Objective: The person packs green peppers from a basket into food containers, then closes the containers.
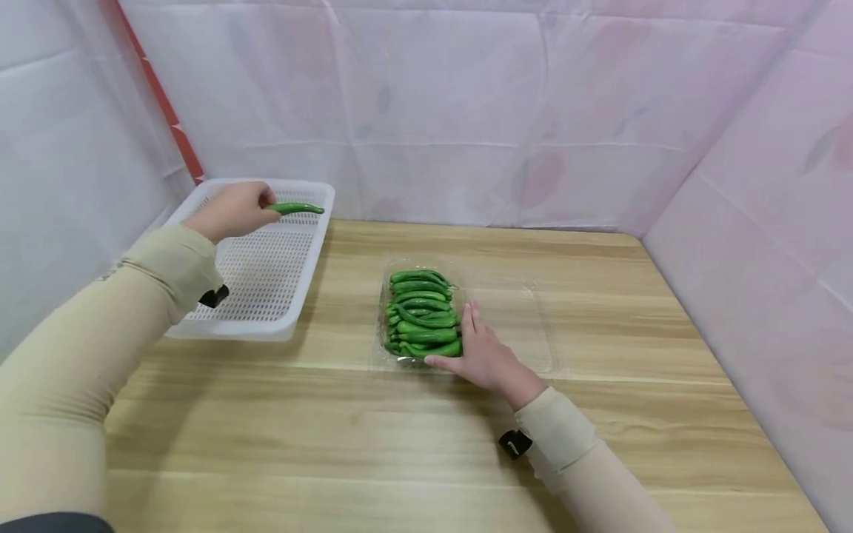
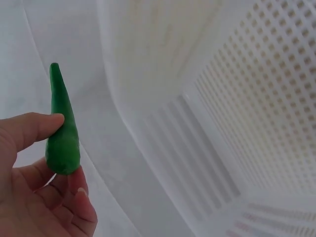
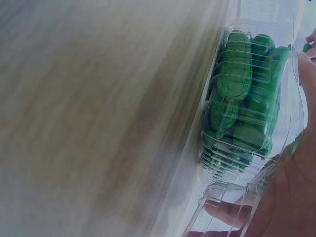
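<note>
My left hand (image 1: 236, 209) pinches a green chili pepper (image 1: 298, 208) between thumb and fingers, held above the white perforated basket (image 1: 308, 274). In the left wrist view the pepper (image 2: 63, 133) tapers upward and the thumb presses its side. A pile of green peppers (image 1: 426, 307) fills one half of a clear plastic clamshell box; its lid (image 1: 516, 318) lies folded open to the right. My right hand (image 1: 489, 359) touches the box along its hinge side, fingers extended and thumb spread at the near edge. Through the box wall, peppers (image 3: 234, 74) show in the right wrist view.
The box rests on a wood-grain table (image 1: 373, 437), with the basket at the table's far left. Pale printed sheets (image 1: 440, 111) close off the back and both sides. A red strip (image 1: 160, 92) runs down the left corner behind the basket.
</note>
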{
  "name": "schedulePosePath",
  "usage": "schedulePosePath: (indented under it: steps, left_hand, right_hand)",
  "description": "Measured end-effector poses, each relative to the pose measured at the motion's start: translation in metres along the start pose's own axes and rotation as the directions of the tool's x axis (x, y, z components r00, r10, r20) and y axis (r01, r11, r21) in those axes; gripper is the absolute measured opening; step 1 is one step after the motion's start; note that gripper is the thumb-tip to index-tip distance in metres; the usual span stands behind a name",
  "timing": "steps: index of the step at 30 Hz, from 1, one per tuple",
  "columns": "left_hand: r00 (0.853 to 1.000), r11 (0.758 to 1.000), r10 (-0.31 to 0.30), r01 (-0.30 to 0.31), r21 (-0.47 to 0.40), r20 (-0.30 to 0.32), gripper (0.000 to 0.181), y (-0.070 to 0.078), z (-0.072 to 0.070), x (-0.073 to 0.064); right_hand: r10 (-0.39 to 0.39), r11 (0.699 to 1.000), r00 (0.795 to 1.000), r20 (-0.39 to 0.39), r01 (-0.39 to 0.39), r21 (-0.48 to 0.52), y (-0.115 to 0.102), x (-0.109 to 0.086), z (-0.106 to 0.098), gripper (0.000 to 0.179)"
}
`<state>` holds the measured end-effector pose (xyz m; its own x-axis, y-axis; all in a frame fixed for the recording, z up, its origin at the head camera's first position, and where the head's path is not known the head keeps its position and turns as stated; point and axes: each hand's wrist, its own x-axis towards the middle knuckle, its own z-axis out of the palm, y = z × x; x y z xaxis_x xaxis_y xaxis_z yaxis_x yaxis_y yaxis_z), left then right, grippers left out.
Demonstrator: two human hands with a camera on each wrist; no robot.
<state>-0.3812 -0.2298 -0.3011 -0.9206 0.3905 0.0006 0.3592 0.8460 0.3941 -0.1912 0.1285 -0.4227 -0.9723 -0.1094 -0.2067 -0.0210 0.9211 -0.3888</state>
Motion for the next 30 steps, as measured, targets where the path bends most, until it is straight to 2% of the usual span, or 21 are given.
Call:
schedulePosePath:
  steps: [4, 9, 14, 18, 25, 30]
  left_hand:
    - [1.0, 0.999, 0.009, -0.009, -0.031, -0.005, 0.025, 0.025, 0.007, -0.003]
    - [0.994, 0.994, 0.108, -0.109, -0.03, -0.032, 0.019, 0.052, 0.017, -0.006]
    - [0.983, 0.983, 0.181, -0.181, -0.021, -0.02, 0.018, 0.071, 0.031, -0.007]
    - [0.976, 0.977, 0.215, -0.215, -0.011, 0.04, 0.018, 0.088, 0.046, -0.008]
    - [0.938, 0.95, 0.288, -0.305, 0.063, 0.193, 0.01, 0.122, 0.073, -0.006]
    - [0.924, 0.947, 0.28, -0.311, 0.084, 0.261, 0.004, 0.136, 0.088, -0.002]
  right_hand:
    - [-0.006, 1.0, 1.0, 0.002, 0.006, 0.007, -0.001, 0.0, -0.002, 0.122]
    - [-0.008, 1.0, 1.0, 0.004, 0.008, 0.013, -0.003, 0.0, -0.003, 0.121]
    - [-0.014, 1.0, 1.0, 0.008, 0.013, 0.011, -0.004, 0.0, -0.003, 0.12]
    - [-0.016, 1.0, 1.0, 0.01, 0.016, 0.008, -0.005, 0.001, -0.002, 0.119]
    - [-0.013, 1.0, 1.0, 0.002, 0.013, 0.017, -0.004, 0.0, -0.002, 0.119]
    - [-0.016, 1.0, 1.0, -0.003, 0.016, 0.02, -0.004, 0.0, -0.001, 0.118]
